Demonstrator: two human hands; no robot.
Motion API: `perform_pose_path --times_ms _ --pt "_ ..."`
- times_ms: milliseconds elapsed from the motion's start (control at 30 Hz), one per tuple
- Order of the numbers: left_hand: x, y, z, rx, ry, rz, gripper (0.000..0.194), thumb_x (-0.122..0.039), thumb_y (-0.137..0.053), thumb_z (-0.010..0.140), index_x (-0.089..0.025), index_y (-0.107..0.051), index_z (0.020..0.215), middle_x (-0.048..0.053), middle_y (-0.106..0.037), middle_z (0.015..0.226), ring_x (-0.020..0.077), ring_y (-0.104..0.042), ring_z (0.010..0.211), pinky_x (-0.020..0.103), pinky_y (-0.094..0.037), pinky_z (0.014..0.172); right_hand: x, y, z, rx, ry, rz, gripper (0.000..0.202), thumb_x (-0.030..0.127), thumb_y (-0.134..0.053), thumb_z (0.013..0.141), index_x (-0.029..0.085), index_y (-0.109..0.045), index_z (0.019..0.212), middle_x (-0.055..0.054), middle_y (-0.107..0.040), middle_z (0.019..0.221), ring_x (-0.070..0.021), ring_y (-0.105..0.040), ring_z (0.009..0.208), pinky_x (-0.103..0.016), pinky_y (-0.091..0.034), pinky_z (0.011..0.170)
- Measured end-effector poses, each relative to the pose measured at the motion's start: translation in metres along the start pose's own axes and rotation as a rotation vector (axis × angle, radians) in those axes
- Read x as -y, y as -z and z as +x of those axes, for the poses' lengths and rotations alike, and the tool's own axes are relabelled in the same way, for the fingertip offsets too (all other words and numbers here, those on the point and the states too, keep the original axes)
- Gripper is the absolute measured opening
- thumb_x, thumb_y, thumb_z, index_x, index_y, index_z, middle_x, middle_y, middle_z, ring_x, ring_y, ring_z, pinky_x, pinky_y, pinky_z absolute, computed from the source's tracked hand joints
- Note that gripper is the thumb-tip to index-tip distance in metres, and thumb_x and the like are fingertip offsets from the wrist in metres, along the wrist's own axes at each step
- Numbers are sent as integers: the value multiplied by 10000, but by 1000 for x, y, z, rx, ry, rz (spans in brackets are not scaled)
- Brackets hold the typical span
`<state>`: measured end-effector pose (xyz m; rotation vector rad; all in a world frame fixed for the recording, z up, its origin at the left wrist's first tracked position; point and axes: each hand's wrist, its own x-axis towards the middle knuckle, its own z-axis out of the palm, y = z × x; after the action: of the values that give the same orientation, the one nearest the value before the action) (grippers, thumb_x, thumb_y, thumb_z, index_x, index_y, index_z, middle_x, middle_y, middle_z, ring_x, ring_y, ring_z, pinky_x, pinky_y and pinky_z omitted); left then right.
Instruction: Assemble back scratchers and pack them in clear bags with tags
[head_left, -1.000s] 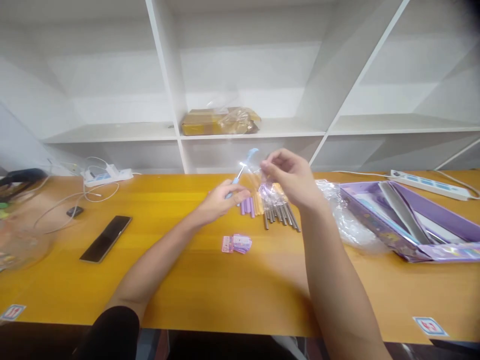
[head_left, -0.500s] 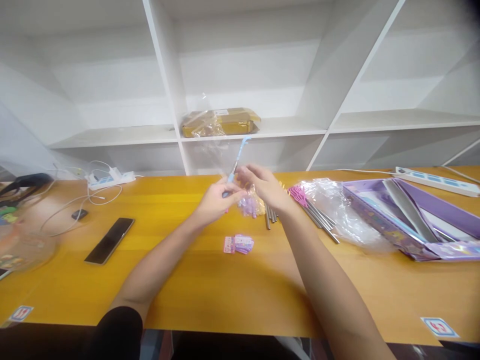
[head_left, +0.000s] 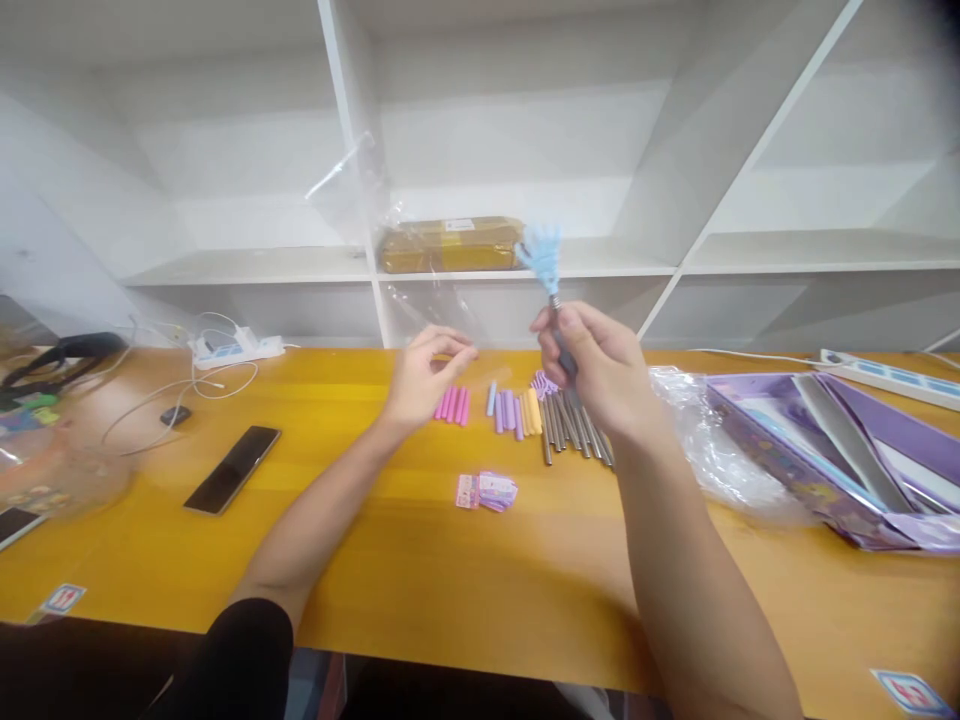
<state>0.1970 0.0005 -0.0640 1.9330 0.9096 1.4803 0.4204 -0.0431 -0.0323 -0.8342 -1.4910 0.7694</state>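
The right hand (head_left: 604, 365) is wrapped firmly around the handle of a blue hand-shaped scratcher (head_left: 543, 260), held upright above the tabletop (head_left: 420, 580); the left hand (head_left: 420, 380) curves thumb and fingers close together near clear film (head_left: 345, 180); whether it grips any cannot be told. Pink tubes (head_left: 452, 405) lie below, between the hands; metal rods (head_left: 570, 425) lie beneath the right.

Beyond the pile of cards (head_left: 491, 491), the blue claw (head_left: 541, 258) is blurred, its prongs running together, and the right hand (head_left: 596, 360) covers most of its handle. That hand also hides part of the steel rods (head_left: 564, 425). The clear bag (head_left: 346, 180), beyond and left of the cards, is too faint to trace; whether it touches the left hand (head_left: 427, 378) cannot be told. The cards' print is too small to read. Far right of the cards, the frame's edge cuts off the purple box (head_left: 892, 425) and a power strip (head_left: 892, 378).
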Motion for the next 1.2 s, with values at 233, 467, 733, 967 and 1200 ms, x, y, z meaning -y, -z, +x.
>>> perform_pose_path --times_ms 233,467,733,967,1200 --pt "-2 21 7 -181 -30 -206 316 -507 -824 913 -191 -811 899 80 -753 1085 178 -737 945 298 -671 797 28 -5 -22 413 -174 -334 462 659 -513 1080 252 -678 938 -5 -561 711 -144 -504 589 -269 -353 457" --pt "-12 31 10 -231 58 -450 386 -535 -848 897 -170 -736 951 98 -811 1052 197 -794 934 408 -695 917 23 4 -14 457 -206 -413 402 579 -515 1088 259 -703 936 -9 -671 696 -166 -575 572 -293 -405 484" --pt "-17 32 9 -175 132 -508 395 -538 -854 895 -171 -718 952 108 -818 1064 220 -813 966 416 -694 929 20 18 -8 470 -214 -321 550 756 -523 1037 242 -669 906 -21 -657 725 -160 -537 621 -300 -433 583" --pt "-18 26 8 -167 186 -652 398 -487 -943 809 -153 -741 888 62 -803 946 184 -791 907 338 -700 828 10 20 -4 503 -161 -304 566 757 -510 1041 229 -593 856 2 -526 707 -142 -474 633 -286 -371 591" --pt "-20 14 3 -131 261 -726 433 -466 -982 763 -140 -734 902 67 -811 944 190 -806 885 357 -699 867 6 21 -1 505 -126 -355 570 730 -498 1055 219 -538 806 -8 -547 767 -140 -474 682 -290 -386 639"
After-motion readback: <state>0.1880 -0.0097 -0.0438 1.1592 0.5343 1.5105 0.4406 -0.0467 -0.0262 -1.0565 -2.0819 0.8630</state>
